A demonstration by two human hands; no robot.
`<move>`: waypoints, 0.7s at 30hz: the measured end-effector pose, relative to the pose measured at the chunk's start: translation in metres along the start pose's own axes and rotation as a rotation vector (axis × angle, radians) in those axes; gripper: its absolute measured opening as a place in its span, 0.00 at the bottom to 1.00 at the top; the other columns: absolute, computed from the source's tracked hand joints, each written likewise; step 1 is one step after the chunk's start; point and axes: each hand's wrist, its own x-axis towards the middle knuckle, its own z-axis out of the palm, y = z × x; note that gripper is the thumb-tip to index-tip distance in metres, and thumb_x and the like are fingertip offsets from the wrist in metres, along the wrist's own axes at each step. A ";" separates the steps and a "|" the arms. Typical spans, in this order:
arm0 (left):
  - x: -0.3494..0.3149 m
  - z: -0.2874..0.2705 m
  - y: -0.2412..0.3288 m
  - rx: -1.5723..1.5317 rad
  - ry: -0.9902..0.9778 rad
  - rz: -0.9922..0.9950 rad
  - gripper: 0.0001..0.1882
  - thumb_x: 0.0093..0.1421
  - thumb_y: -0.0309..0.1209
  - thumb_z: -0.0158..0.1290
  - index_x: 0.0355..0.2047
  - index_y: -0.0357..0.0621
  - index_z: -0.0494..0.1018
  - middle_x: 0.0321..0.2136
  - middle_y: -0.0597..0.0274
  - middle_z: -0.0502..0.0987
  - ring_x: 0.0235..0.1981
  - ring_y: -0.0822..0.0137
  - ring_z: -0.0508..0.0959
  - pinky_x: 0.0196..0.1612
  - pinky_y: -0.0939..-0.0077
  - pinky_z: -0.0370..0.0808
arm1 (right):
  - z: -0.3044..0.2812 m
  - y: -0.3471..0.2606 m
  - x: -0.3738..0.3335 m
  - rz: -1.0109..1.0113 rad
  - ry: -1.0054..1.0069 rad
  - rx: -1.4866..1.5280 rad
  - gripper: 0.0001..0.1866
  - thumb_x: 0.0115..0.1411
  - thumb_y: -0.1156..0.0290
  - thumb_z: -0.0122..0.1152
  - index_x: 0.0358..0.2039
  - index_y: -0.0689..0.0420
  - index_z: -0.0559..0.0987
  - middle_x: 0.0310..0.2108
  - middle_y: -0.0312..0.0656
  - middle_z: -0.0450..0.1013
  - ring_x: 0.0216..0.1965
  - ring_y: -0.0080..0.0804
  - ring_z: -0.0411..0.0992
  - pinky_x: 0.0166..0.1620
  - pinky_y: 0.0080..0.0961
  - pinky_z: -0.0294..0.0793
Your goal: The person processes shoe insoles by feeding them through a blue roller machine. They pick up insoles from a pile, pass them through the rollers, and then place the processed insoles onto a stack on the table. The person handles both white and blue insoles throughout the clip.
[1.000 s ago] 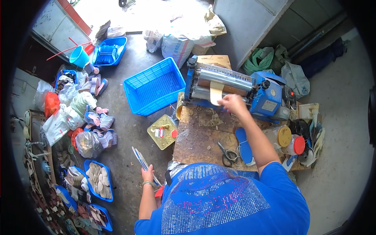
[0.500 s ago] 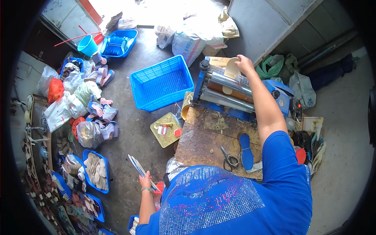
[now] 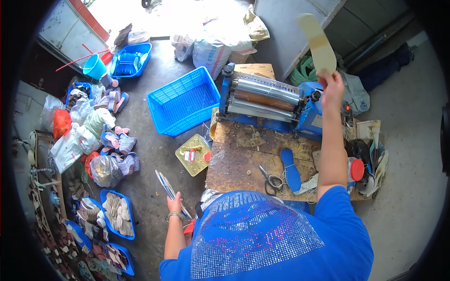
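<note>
- Above and beyond the right end of the bench (image 3: 234, 161): my right hand (image 3: 332, 89), arm stretched out, pinching one pale insole (image 3: 323, 52) by its near end.
- Insole is up in the air, long axis tilted, far end leaning left. Darker tan band across its middle; far tip a bit blurred. Clear of the rollers.
- Left hand (image 3: 175, 203) low, off the left edge of the bench, closed around a bundle of thin flat pieces (image 3: 166, 185). Seen nearly edge-on, fanned slightly, tops sticking up past my fingers. Can't count them. Band (image 3: 175, 215) on that wrist.
- Roller machine (image 3: 268, 99) sits at the far side of the bench: blue frame, shiny metal rollers, a brown one between. My right forearm passes in front of its right-hand housing.
- On the bench, nearer me: scissors (image 3: 268, 178), and just right of them a blue sole (image 3: 291, 169) with a thin tie around it.
- Right edge of bench: jar with a red lid (image 3: 357, 169), right beside my forearm.
- Left of bench: square yellowish can (image 3: 192, 167) with small red items on top; beyond it, a blue crate (image 3: 183, 110).
- Far left floor: striped slippers (image 3: 127, 145), blue tray (image 3: 133, 224) of pale pieces.
</note>
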 end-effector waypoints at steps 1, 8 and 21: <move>-0.001 0.004 0.005 0.041 -0.003 -0.002 0.28 0.51 0.33 0.59 0.49 0.33 0.62 0.32 0.58 0.71 0.22 0.70 0.73 0.26 0.78 0.74 | -0.012 0.000 -0.020 0.111 -0.062 0.072 0.07 0.55 0.74 0.56 0.35 0.62 0.74 0.26 0.38 0.75 0.25 0.22 0.72 0.28 0.16 0.71; -0.001 0.000 0.008 0.113 -0.018 0.016 0.28 0.51 0.34 0.59 0.49 0.33 0.62 0.31 0.58 0.71 0.21 0.71 0.72 0.24 0.78 0.73 | -0.047 0.058 -0.206 0.951 -0.228 0.066 0.13 0.59 0.73 0.46 0.43 0.67 0.69 0.33 0.50 0.75 0.28 0.29 0.76 0.25 0.17 0.74; -0.006 -0.003 0.003 0.114 0.001 0.003 0.27 0.52 0.38 0.58 0.46 0.34 0.63 0.32 0.56 0.72 0.21 0.68 0.75 0.25 0.75 0.74 | -0.014 0.077 -0.125 0.840 -0.609 -0.910 0.24 0.55 0.51 0.57 0.35 0.63 0.77 0.24 0.45 0.77 0.22 0.26 0.76 0.27 0.16 0.75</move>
